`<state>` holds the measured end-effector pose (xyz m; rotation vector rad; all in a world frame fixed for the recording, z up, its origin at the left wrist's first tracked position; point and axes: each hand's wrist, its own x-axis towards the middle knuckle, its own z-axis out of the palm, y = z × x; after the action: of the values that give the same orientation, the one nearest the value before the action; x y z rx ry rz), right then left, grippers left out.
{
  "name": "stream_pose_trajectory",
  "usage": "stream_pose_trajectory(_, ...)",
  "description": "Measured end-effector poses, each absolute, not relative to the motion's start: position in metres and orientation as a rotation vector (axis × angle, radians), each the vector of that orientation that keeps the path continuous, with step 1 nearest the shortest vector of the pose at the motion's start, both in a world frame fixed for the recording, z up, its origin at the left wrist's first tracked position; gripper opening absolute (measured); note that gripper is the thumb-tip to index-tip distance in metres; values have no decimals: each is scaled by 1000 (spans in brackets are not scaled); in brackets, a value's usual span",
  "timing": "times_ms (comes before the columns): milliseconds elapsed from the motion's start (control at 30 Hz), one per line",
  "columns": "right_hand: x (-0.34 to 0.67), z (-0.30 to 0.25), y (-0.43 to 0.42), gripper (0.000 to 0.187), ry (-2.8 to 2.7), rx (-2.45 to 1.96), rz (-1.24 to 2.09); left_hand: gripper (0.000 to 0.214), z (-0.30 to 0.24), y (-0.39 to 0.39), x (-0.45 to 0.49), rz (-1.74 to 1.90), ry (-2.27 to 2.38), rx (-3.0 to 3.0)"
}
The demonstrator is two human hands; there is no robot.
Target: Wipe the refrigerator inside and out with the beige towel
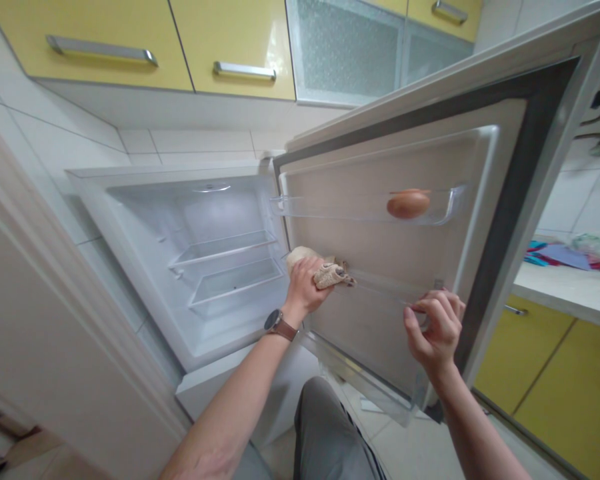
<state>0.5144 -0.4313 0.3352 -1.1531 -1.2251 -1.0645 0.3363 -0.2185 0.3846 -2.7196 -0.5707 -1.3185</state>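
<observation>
A fridge door [360, 247] stands wide open in front of me. Bunched in my left hand [305, 283] is a beige cloth [331, 275], near the hinge side of the door's inner face. My right hand [436, 327] has its fingers curled round the outer end of a clear door shelf [380, 288] at mid-height. Part of this shelf is hard to see against the door liner. Higher up, a brown egg [409, 204] lies in the upper door shelf [330, 208]. Another clear door shelf [360, 373] runs along the bottom.
Left of the door is the lit fridge interior [220, 267] with glass shelves [237, 283]. Yellow cabinets [230, 33] hang overhead. At right, a counter [560, 287] bears colourful cloths or bags [560, 255]. My knee [325, 427] is below the door, close to the lower shelf.
</observation>
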Motion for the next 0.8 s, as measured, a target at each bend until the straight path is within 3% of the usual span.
stream_pose_trajectory(800,515,335,-432,17,-1222,-1146,-1071,19,382,-217,338,-1343,-555,-2716)
